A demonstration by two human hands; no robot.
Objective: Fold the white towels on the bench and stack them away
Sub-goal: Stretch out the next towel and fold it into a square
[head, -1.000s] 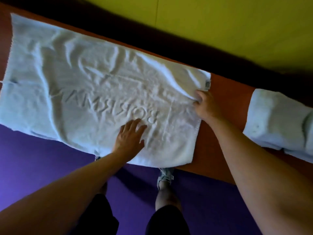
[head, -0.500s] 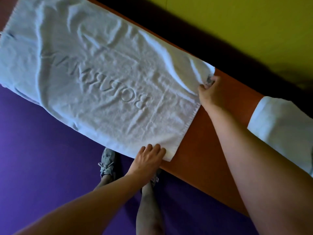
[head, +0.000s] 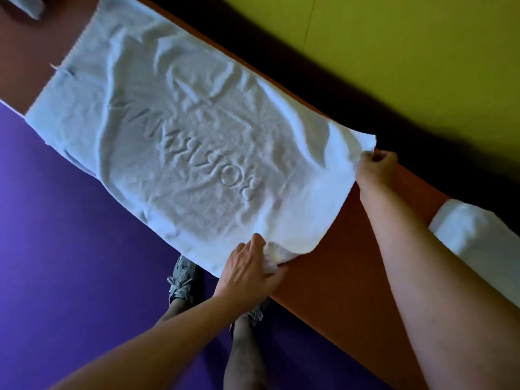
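Observation:
A white towel with raised lettering lies spread along the orange-brown bench, its near long edge hanging over the front. My left hand pinches the towel's near right corner, which is lifted slightly off the bench. At the far right corner, my right hand grips the towel's edge, raised a little too. A folded white towel rests on the bench further right, partly cut off by the frame.
A yellow-green wall runs behind the bench with a dark gap at its foot. The floor is purple; my shoes stand against the bench front. Another white object sits at the top left corner.
My left hand moved from the towel's middle to its near right corner and took hold of it. My right hand closed on the far right corner. Both corners now lift.

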